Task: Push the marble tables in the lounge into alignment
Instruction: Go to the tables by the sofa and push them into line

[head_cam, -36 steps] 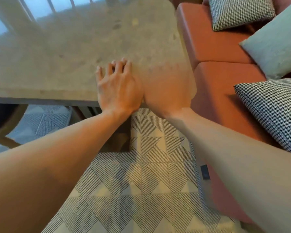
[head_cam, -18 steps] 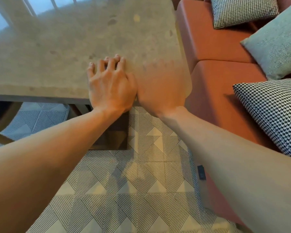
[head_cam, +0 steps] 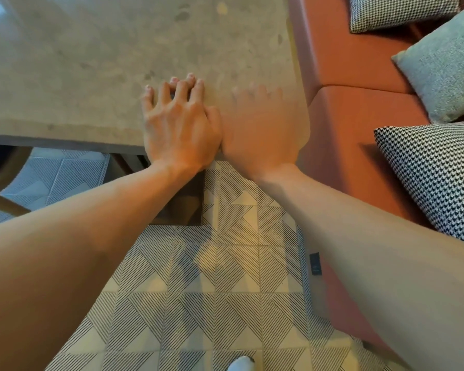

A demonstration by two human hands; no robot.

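Note:
A grey speckled marble table fills the upper left of the head view, its near edge running across the frame. My left hand lies palm down on the top at that near edge, fingers slightly spread. My right hand lies flat beside it at the table's near right corner, blurred, thumb side touching the left hand. Neither hand holds anything. The table's dark base shows under the edge, partly hidden by my left forearm.
A rust-orange sofa runs along the table's right side, close to it, with a houndstooth cushion, a pale green cushion and another houndstooth one. Patterned floor tiles lie below. A curved wooden chair part is at left.
The table top and both hands sit slightly further left and lower in view than a second ago. The hands stay pressed flat on the near edge throughout.

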